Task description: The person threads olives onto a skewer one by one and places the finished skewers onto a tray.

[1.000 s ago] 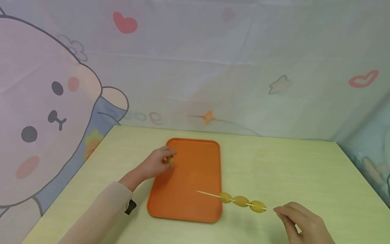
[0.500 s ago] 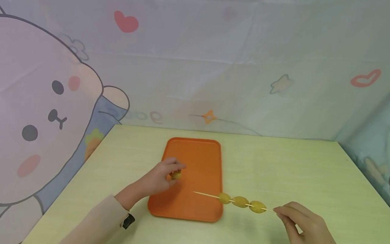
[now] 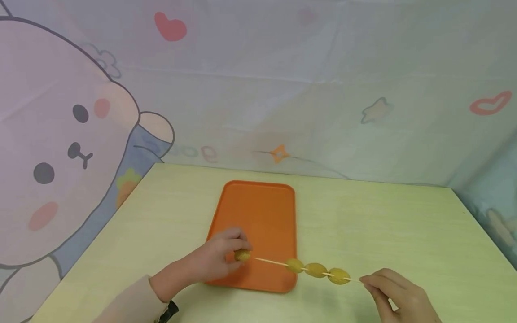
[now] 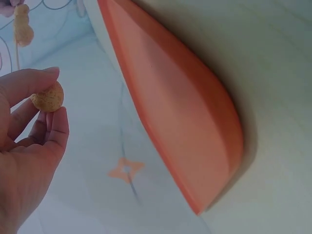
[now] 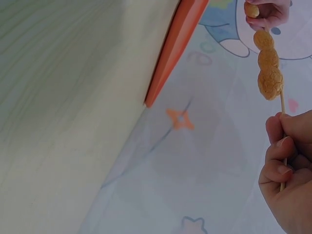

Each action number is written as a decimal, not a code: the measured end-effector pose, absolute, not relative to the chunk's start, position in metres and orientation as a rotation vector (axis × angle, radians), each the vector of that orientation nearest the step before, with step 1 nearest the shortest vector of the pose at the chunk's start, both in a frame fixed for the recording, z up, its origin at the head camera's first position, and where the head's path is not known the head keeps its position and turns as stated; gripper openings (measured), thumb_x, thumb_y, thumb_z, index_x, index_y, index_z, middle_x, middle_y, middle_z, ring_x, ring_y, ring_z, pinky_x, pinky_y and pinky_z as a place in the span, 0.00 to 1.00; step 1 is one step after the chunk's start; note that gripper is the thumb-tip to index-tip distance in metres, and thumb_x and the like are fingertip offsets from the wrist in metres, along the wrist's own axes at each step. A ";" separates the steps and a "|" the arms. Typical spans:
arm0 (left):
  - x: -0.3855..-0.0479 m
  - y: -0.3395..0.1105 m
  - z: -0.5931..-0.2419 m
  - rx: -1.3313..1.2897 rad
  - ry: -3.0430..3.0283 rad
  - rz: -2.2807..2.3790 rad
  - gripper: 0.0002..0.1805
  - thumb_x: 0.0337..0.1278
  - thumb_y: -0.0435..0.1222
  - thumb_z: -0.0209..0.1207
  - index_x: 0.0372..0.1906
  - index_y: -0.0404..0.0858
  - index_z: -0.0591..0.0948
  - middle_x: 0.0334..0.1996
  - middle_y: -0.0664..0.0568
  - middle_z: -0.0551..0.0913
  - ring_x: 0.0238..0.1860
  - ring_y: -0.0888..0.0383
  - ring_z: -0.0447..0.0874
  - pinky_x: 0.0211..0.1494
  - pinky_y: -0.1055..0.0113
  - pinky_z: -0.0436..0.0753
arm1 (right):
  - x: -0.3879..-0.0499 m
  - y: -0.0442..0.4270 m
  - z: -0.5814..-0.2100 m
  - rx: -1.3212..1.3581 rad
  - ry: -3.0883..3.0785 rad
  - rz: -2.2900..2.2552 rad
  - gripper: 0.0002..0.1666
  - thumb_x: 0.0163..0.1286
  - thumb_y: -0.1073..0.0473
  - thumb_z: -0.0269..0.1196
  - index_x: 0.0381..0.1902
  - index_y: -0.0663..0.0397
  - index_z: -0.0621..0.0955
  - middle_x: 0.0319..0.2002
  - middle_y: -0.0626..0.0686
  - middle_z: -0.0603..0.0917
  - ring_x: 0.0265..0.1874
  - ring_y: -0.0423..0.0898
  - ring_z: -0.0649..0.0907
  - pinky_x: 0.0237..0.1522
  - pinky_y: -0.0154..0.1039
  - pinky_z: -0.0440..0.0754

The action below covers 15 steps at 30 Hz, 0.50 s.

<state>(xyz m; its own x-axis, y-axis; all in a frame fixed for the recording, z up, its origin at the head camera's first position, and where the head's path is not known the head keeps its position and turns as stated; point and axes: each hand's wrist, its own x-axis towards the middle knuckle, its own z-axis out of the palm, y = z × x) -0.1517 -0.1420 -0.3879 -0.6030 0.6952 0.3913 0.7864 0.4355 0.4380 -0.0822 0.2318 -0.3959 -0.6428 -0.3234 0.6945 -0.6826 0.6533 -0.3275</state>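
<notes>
My left hand [image 3: 216,259] pinches one golden-brown, rough-skinned ball [image 3: 242,255] between thumb and fingertips, above the near left part of the orange tray [image 3: 260,211]. Off to the right, my right hand [image 3: 400,294] grips the blunt end of a thin wooden skewer [image 3: 270,261]. Three similar balls [image 3: 316,270] are threaded on it, close together. Its bare tip points left at the held ball, with a small gap between them in the head view. In the left wrist view the pinched ball [image 4: 48,97] shows a crackled surface. The right wrist view shows fingers curled round the stick [image 5: 282,103].
A pale yellow-green table [image 3: 379,224] carries the orange tray. Behind it hangs a cloth [image 3: 258,80] printed with a cartoon bear, hearts and stars. A black object [image 3: 167,312] is at the left wrist.
My left hand has come from the tray's far left side toward the near side with the ball, closing on the skewer's tip. The right hand and skewer have barely moved.
</notes>
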 end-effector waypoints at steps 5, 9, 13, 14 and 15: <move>-0.145 -0.139 -0.387 -1.322 -2.544 -0.918 0.11 0.46 0.22 0.68 0.37 0.34 0.84 0.34 0.56 0.72 0.36 0.64 0.69 0.39 0.73 0.79 | -0.082 0.229 -0.397 0.786 -2.274 0.800 0.30 0.73 0.39 0.44 0.31 0.50 0.85 0.28 0.37 0.79 0.23 0.28 0.71 0.22 0.18 0.67; -0.141 -0.138 -0.386 -1.330 -2.550 -0.927 0.10 0.48 0.23 0.67 0.37 0.35 0.84 0.35 0.56 0.72 0.36 0.64 0.69 0.39 0.73 0.78 | -0.082 0.228 -0.397 0.783 -2.279 0.804 0.30 0.73 0.39 0.44 0.31 0.50 0.85 0.28 0.37 0.79 0.23 0.28 0.71 0.22 0.18 0.68; -0.138 -0.137 -0.385 -1.342 -2.553 -0.920 0.10 0.49 0.23 0.67 0.37 0.35 0.84 0.35 0.56 0.72 0.37 0.64 0.68 0.39 0.73 0.78 | -0.082 0.227 -0.398 0.787 -2.289 0.802 0.31 0.73 0.38 0.42 0.31 0.49 0.85 0.28 0.37 0.79 0.23 0.28 0.71 0.23 0.17 0.67; -0.137 -0.137 -0.385 -1.346 -2.550 -0.915 0.10 0.49 0.23 0.66 0.37 0.35 0.84 0.35 0.56 0.72 0.37 0.64 0.68 0.39 0.73 0.78 | -0.082 0.227 -0.399 0.790 -2.288 0.802 0.31 0.73 0.38 0.42 0.31 0.49 0.85 0.28 0.37 0.79 0.23 0.28 0.71 0.23 0.17 0.67; -0.137 -0.137 -0.385 -1.349 -2.549 -0.914 0.10 0.49 0.23 0.66 0.37 0.35 0.84 0.35 0.56 0.72 0.37 0.64 0.69 0.39 0.73 0.78 | -0.083 0.227 -0.399 0.796 -2.284 0.801 0.31 0.73 0.39 0.42 0.31 0.49 0.85 0.28 0.37 0.79 0.23 0.28 0.71 0.23 0.17 0.67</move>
<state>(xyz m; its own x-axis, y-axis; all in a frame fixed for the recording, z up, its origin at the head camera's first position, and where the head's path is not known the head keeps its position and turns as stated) -0.1368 -0.1369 -0.3847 -0.5967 0.7141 0.3662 0.7841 0.4216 0.4555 -0.0826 0.2270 -0.3994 -0.6506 -0.3362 0.6809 -0.6878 0.6409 -0.3408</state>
